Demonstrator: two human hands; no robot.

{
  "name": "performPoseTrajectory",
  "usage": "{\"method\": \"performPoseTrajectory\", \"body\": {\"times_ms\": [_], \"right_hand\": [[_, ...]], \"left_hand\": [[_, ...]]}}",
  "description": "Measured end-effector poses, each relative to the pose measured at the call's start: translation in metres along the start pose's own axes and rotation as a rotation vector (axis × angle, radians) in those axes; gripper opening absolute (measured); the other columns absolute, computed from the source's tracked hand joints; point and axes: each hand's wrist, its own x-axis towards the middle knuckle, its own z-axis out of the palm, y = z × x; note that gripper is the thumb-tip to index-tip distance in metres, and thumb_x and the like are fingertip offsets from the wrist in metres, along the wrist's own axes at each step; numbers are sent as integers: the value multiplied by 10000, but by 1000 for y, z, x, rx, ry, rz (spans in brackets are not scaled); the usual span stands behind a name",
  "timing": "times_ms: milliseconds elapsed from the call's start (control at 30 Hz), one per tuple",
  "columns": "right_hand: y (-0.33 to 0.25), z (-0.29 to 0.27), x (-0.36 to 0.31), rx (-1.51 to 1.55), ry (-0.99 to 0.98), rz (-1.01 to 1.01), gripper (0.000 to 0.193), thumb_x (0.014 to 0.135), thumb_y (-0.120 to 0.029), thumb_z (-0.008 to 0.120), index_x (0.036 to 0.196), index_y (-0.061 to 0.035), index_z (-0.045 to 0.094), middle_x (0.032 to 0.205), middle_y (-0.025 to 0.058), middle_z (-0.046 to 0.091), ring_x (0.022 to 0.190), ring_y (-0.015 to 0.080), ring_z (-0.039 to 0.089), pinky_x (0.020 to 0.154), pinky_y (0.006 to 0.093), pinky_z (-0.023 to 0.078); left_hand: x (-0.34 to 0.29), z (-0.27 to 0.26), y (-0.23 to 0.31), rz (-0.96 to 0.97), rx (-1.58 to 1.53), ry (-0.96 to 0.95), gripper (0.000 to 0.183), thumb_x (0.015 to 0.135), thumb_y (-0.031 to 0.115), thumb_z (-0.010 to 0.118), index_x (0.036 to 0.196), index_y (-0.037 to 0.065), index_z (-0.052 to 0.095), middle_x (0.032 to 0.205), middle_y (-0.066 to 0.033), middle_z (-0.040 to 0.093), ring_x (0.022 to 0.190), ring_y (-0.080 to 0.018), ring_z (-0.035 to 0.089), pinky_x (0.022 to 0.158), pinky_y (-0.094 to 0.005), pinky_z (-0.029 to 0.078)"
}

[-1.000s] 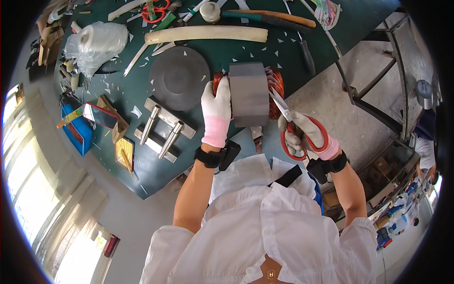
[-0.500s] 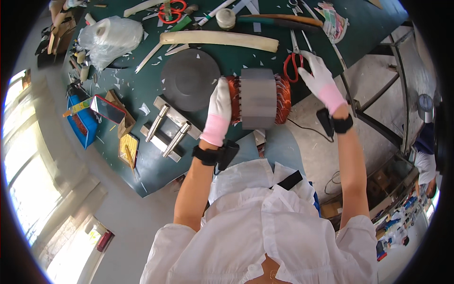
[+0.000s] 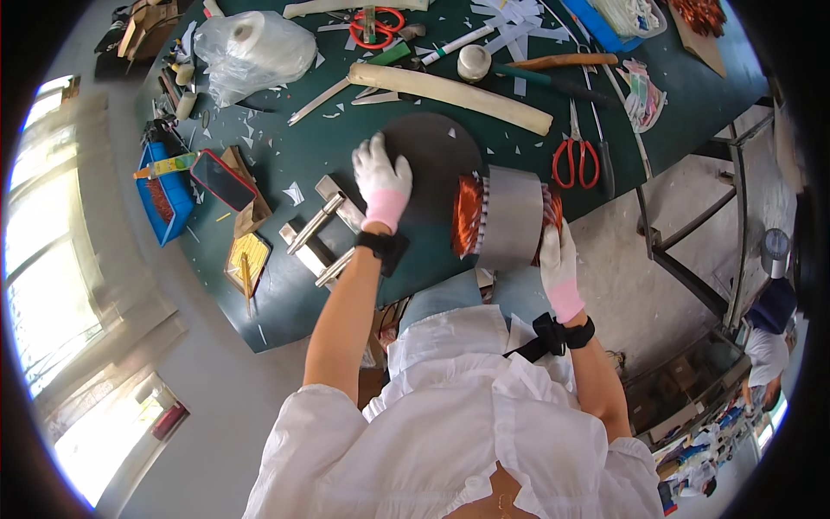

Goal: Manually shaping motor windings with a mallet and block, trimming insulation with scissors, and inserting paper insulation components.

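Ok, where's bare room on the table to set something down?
Between the disc, the stator and the table's near edge; also between the yellow tray and steel frame, toward the near corner. Crowded: the far side, around the plastic bag and hose.

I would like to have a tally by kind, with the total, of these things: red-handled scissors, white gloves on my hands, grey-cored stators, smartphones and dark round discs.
Red-handled scissors: 2
White gloves: 2
Grey-cored stator: 1
Smartphone: 1
Dark round disc: 1
Total: 7

The wide head-worn fisheye over there faces down, close above its wearer [image 3: 458, 394], with the bench [image 3: 281, 320] a little farther off.
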Motion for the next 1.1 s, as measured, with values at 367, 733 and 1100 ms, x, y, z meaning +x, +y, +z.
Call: {"method": "performPoseTrajectory", "body": {"times_ms": [367,733,1100], "right_hand": [[-49,2,-13,192,-87,402,376,890,-250,553,1150,13,482,951,50,579,851,107,544,742,247,450],[-6,63,2,386,-305,402,425,922,-352,482,1130,16,433,1042,99,551,874,183,577,765,318,480],[-6,28,160,-1102,49,-780,626,714,-249,693,1274,-126,443,1133,103,505,1099,293,477,941,458,362]], "left_hand": [[-98,-60,98,-506,-1122,-634,409,943,374,484,1017,-23,551,845,-14,561,759,-93,488,670,-262,417],[-50,-132,105,112,-208,-260,309,835,313,593,770,15,543,640,-197,595,625,-331,618,568,-431,479],[-85,-101,72,50,-214,372,657,694,203,696,1268,40,419,1293,-248,361,1177,-421,373,995,-483,311]]}}
